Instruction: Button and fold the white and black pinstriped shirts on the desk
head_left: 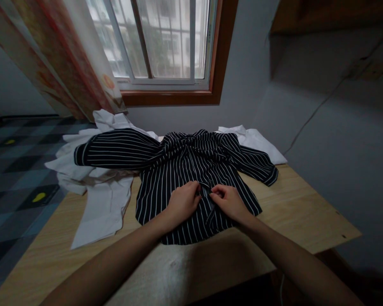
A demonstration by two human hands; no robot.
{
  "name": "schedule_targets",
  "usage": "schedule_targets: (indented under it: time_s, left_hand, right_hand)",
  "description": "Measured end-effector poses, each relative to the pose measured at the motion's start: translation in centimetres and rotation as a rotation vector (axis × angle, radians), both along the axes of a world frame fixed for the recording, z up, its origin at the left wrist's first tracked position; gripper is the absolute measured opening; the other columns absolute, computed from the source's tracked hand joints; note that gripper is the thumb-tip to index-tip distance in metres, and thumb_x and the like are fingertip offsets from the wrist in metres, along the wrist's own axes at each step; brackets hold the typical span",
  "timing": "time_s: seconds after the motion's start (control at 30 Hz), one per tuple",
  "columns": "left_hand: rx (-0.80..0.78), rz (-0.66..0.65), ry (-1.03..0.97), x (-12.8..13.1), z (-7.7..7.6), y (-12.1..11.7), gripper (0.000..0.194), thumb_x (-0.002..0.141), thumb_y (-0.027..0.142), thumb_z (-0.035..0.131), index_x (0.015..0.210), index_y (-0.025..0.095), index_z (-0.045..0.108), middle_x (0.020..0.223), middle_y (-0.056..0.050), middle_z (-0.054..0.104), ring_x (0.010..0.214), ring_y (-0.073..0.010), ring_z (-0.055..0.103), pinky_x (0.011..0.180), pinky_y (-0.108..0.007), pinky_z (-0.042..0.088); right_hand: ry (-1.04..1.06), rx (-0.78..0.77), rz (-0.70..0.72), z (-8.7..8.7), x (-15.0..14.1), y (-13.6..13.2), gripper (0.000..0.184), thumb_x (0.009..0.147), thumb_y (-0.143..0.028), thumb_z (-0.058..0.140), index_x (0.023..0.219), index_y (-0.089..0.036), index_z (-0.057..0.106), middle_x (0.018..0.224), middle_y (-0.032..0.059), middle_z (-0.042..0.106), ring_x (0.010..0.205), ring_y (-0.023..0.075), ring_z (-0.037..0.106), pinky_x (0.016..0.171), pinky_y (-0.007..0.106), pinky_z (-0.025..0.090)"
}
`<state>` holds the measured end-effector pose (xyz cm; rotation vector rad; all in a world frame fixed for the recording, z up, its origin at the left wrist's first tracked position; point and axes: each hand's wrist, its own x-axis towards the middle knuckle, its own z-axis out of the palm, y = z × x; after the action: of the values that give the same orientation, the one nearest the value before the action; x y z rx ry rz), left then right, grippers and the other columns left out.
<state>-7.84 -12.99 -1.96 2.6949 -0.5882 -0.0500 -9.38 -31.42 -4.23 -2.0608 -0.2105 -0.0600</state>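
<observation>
A black shirt with thin white stripes [178,165] lies spread on the wooden table [300,212], sleeves out to both sides. My left hand [182,200] rests on its front near the hem, fingers curled and pinching the fabric at the middle opening. My right hand [227,200] sits just to the right of it, fingers also pinched on the striped fabric edge. The two hands nearly touch over the shirt's front placket.
White garments lie under and beside the striped shirt: one [102,208] hanging over the table's left edge, another [258,142] at the back right. A window [166,42] with a patterned curtain [67,63] is behind. Checkered floor [15,170] lies left; a grey wall stands right.
</observation>
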Motion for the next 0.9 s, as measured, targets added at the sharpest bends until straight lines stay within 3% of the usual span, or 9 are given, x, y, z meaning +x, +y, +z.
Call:
schedule_targets:
  time_s: [0.2,0.47,0.73,0.9]
  left_hand:
    - [0.088,-0.083,-0.048,-0.6,-0.7,-0.4,0.015,0.088,0.029,0.052,0.095,0.019,0.062,0.096,-0.005,0.065,0.08,-0.0192,0.062,0.067,-0.03,0.048]
    - [0.166,-0.145,-0.03,-0.6,-1.1,-1.0,0.016,0.089,0.025,0.052,0.091,0.017,0.066,0.093,-0.006,0.067,0.082,-0.0199,0.064,0.07,-0.03,0.049]
    - [0.103,-0.14,-0.014,-0.7,-1.3,-1.0,0.018,0.09,0.024,0.05,0.091,0.017,0.067,0.091,-0.006,0.068,0.081,-0.0199,0.064,0.07,-0.03,0.047]
    - [-0.03,-0.078,0.126,0.0,-1.4,-0.8,0.017,0.087,0.024,0.051,0.084,0.017,0.067,0.085,-0.005,0.068,0.078,-0.0179,0.061,0.068,-0.029,0.043]
  right_hand:
    - [-0.016,-0.036,-0.008,0.0,0.0,-0.2,0.005,0.077,-0.02,0.064,0.073,-0.018,0.064,0.065,-0.0005,0.063,0.061,0.0146,0.058,0.061,0.028,0.044]
    - [0.055,0.082,0.019,-0.3,0.0,0.1,0.006,0.077,-0.022,0.065,0.078,-0.017,0.066,0.069,0.0011,0.066,0.065,0.0149,0.062,0.062,0.027,0.048]
    - [0.073,0.085,-0.001,-0.7,-0.2,0.3,0.009,0.077,-0.021,0.065,0.08,-0.015,0.07,0.072,0.0037,0.07,0.066,0.017,0.065,0.064,0.029,0.05]
    - [0.064,0.036,0.026,-0.9,-0.1,0.5,0.006,0.076,-0.016,0.065,0.079,-0.015,0.071,0.07,0.0023,0.069,0.063,0.0147,0.063,0.061,0.026,0.048]
